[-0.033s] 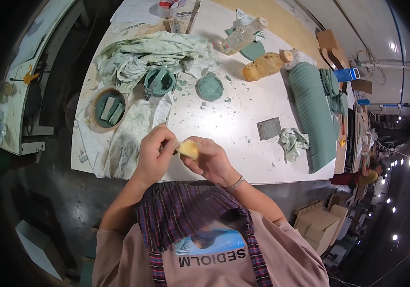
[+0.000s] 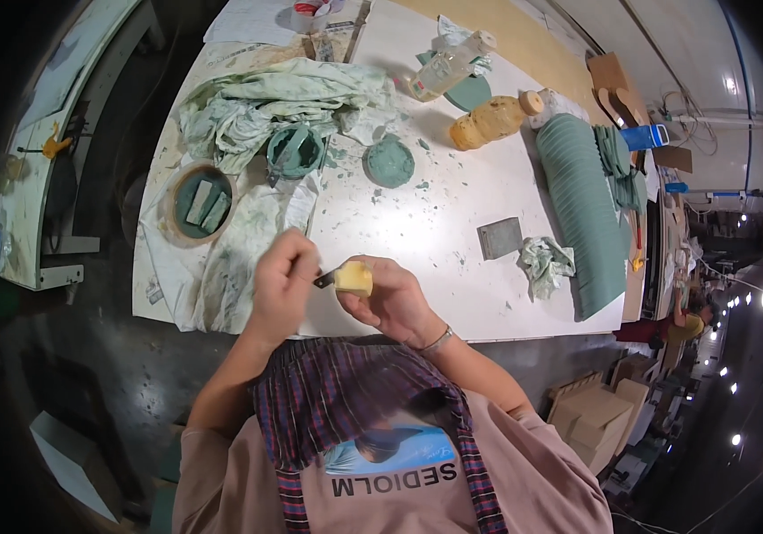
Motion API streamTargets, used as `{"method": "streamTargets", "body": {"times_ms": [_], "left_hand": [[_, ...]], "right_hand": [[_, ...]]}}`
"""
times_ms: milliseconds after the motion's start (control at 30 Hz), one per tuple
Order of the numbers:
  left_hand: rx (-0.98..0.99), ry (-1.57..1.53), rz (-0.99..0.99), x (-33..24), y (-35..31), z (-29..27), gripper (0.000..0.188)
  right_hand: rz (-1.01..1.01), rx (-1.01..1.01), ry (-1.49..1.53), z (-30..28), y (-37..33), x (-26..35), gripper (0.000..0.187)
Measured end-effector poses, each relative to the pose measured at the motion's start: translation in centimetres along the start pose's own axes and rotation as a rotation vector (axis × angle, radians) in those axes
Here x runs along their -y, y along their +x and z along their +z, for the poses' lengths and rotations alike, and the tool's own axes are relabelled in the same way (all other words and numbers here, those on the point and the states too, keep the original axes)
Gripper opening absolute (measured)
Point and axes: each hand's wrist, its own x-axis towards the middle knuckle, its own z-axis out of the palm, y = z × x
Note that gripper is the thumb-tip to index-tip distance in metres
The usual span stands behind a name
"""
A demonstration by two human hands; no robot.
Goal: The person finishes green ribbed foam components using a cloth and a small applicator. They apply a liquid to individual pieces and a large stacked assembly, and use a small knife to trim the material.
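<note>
Over the near edge of the white-topped table (image 2: 399,303), my right hand (image 2: 396,298) pinches a small pale yellow block (image 2: 354,279) between thumb and fingers. I cannot make out whether it is sponge or foam. My left hand (image 2: 285,274) is closed beside it, somewhat blurred. A thin dark strip (image 2: 323,279) runs from the left fingers to the block's left side; it may be a blade, but its kind does not show clearly. Ahead of my hands stand a tub of green paste (image 2: 296,153) with a spatula-like tool in it and a round green lid or disc (image 2: 390,163).
A round bowl (image 2: 177,206) with two grey-green blocks sits left, near stained cloths (image 2: 266,98). Two plastic bottles (image 2: 492,123) stand at the back. A ribbed green roll (image 2: 577,218), crumpled cloth (image 2: 546,265) and grey square (image 2: 500,238) lie right. Cardboard boxes (image 2: 590,418) stand lower right.
My left hand has drawn slightly left from the block, so the dark strip between them shows more. The block's pale face is clearer now; my right hand has barely moved.
</note>
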Motion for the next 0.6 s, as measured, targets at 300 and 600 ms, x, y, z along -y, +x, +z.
{"method": "streamTargets", "body": {"times_ms": [300,600], "left_hand": [[0.043,0.217,-0.108,-0.4,-0.3,-0.9,0.008],[0.214,0.084,-0.028,-2.1,1.0,2.6,0.016]], "right_hand": [[0.085,-0.039,0.201,-1.0,-0.8,-0.8,0.037],[0.142,-0.205,-0.014,-0.4,-1.2,-1.0,0.037]]}}
